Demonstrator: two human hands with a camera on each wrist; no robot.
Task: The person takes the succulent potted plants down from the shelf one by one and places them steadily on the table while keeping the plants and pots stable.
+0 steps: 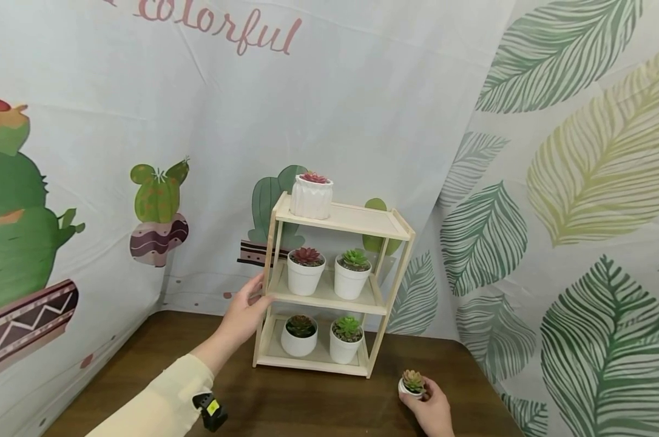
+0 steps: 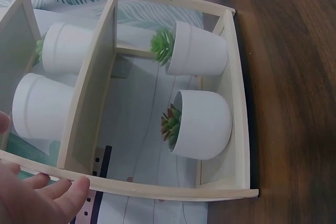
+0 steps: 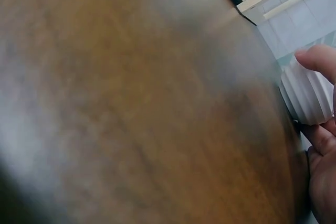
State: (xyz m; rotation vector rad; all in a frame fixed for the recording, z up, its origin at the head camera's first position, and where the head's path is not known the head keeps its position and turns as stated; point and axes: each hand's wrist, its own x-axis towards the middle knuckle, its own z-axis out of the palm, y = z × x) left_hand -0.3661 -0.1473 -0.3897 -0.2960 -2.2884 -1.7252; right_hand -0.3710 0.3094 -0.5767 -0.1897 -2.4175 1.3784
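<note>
At brown worktop (image 1: pixel 307 403), gripping small pot (image 3: pixel 310 95) near rack (image 1: pixel 368 220) with right fingers (image 3: pixel 321 140), clasping rack itself with left fingers (image 2: pixel 73 195).

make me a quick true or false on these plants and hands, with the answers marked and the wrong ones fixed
1. The left hand touches the side of the wooden rack. True.
2. The right hand is empty. False: it holds a small ribbed white pot with a succulent in it.
3. The middle tier bears a red succulent and a green succulent, each in a white pot. True.
4. The top tier bears three pots. False: it bears just one, a fluted white pot with a pinkish succulent.
5. On the bottom tier, seen from the head camera, the bright green succulent is left of the dark one. False: it is on the right.
</note>
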